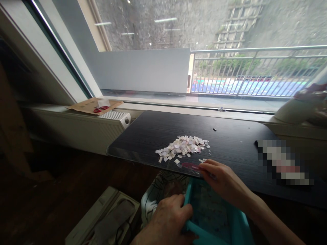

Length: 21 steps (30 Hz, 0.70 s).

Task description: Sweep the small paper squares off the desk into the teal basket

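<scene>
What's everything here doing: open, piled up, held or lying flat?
Paper scraps: loose, mostly heaped.
Black table: partly covered in scraps.
Turquoise bin: open-topped; contents too dim to tell.
Pink see-through piece: held at one end.
Left hand: closed on the bin's rim.
Right hand: closed on the pink piece.
Brown paper envelope: lying flat, things on top.

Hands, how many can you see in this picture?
2. The left hand grips the teal bin by its rim; the right hand holds a pink flat piece by the front edge of the black table. No others show.
</scene>
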### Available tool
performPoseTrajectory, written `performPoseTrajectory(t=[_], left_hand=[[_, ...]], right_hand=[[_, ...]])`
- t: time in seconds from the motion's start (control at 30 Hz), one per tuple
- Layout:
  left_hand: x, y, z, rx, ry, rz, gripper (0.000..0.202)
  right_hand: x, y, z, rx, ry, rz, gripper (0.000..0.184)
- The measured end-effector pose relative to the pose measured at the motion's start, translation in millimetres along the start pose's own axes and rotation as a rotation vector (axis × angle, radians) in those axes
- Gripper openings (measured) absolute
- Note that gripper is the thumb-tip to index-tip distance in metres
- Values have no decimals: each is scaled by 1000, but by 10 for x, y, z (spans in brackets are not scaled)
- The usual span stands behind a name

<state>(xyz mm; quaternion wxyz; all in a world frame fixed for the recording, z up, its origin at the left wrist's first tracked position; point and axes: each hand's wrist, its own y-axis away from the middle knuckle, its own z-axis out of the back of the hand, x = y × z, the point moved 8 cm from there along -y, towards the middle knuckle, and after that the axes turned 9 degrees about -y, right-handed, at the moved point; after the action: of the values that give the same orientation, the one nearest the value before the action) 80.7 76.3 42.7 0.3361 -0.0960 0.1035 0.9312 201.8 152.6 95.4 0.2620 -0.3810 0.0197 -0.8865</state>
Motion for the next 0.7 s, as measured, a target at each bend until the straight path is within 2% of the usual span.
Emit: performPoseTrajectory(t=[0.13, 0.33, 0.7], left_hand=[[-1, -6, -1, 2, -9, 0, 32], [-23, 36, 5, 1, -9, 0, 33], [-3, 7, -33, 41, -9, -15, 32]], right_hand=[[63, -7, 15, -27, 0, -1, 22], [127, -14, -50, 35, -14, -2, 21], [2, -225, -10, -112, 63, -41, 19]])
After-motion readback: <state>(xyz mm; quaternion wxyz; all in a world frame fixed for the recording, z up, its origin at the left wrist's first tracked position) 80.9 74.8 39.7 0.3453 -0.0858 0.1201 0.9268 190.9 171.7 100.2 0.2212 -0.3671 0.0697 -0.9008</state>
